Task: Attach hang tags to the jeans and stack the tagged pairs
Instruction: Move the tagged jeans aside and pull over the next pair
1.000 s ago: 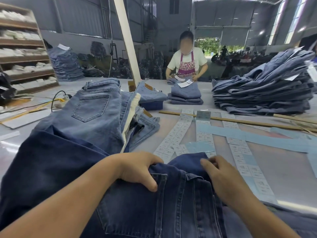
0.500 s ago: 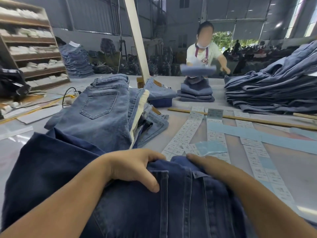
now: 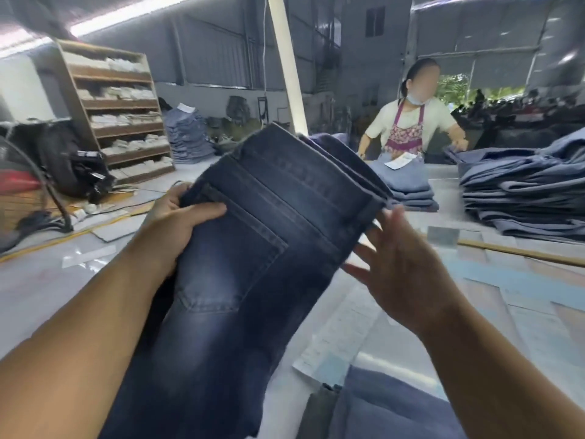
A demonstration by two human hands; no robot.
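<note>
A dark blue pair of jeans [image 3: 253, 264] is lifted off the table, back pocket facing me, waistband pointing up and away. My left hand [image 3: 177, 226] grips the waistband's left corner, thumb on top. My right hand [image 3: 402, 270] is open with fingers spread, touching the jeans' right edge below the waistband. Strips of paper hang tags [image 3: 342, 334] lie on the table [image 3: 474, 312] under my right forearm. A tall stack of blue jeans [image 3: 522, 191] sits at the right.
Another person [image 3: 411, 122] works across the table at a small jeans stack [image 3: 408, 188] with a white tag on top. A wooden stick [image 3: 522, 253] crosses the table. More denim [image 3: 380, 407] lies near me. Shelves [image 3: 120, 112] and a black fan [image 3: 19, 185] stand left.
The dark jeans rose from the table into the air, waistband now up. My left hand took hold of the waistband; my right hand came off the cloth and spread open. The view tilted up.
</note>
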